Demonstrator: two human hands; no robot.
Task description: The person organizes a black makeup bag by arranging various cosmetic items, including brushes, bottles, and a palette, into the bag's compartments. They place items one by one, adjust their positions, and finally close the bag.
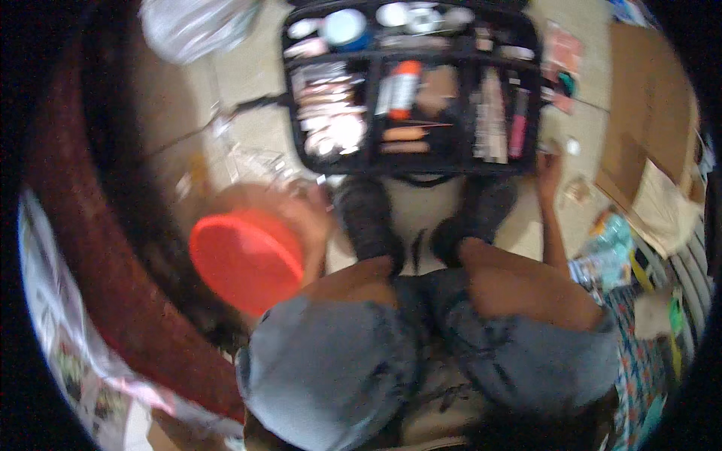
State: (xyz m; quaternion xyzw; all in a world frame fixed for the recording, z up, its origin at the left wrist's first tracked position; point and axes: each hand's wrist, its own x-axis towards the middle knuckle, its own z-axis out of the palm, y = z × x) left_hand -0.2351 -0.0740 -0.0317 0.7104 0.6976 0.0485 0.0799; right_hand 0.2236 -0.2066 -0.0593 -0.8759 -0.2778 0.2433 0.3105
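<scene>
A black divided cosmetics case (372, 113) lies open in front of me, its lower corners by my dark shoes. Its compartments hold round jars (344, 27), an orange-and-white tube (404, 89), tan sticks (404, 134), shiny small packs (333, 121) and a pink tube (517, 128). My right hand (548, 163) is low at the case's right front corner; whether it grips the edge is unclear. My left hand (310, 206), blurred, is below the case's left front corner, beside a red plastic tub (248, 259). What its fingers hold, if anything, cannot be made out.
Clear plastic pieces (254, 163) are scattered on the tiled floor left of the case. A plastic bag (197, 25) sits at upper left. Cardboard (646, 107) and teal plastic packaging (612, 242) lie to the right. A dark red surface (113, 237) runs along the left.
</scene>
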